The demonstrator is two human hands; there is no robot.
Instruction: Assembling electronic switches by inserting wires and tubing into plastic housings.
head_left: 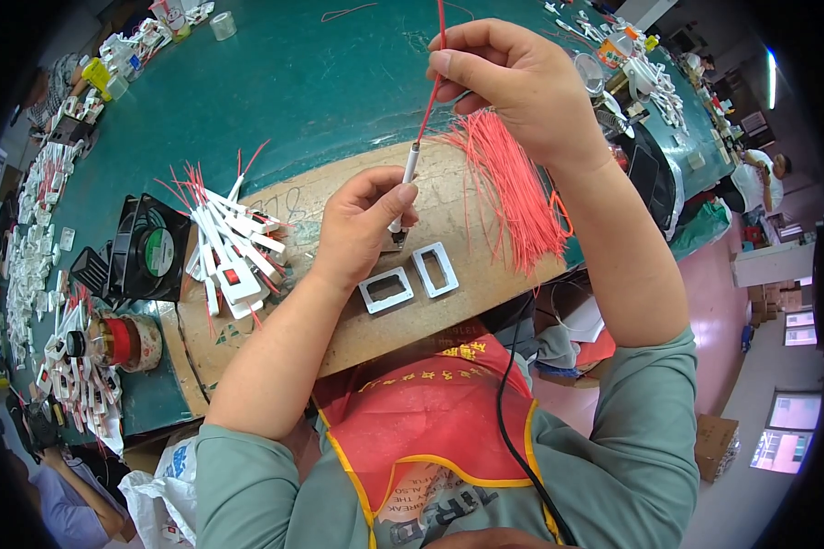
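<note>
My left hand (pixel 362 224) pinches a slim white tube (pixel 411 165) with a dark metallic lower end, held upright and slightly tilted over a tan board (pixel 490 279). A red wire (pixel 428 110) runs up from the tube's top end. Higher and to the right, my right hand (pixel 522 87) grips that wire between thumb and fingers. Below the tube lie two white rectangular frames (pixel 442 291) with open middles. A thick bundle of loose red wires (pixel 520 201) rests on the board under my right forearm. Whether the wire goes inside the tube is too small to tell.
Left on the board is a pile of white parts with red wires (pixel 241 281). Beside it stand a black fan (pixel 146 247) and a jar (pixel 124 340). More white parts line the green table's (pixel 293 82) edges. Other people sit at the far left and right.
</note>
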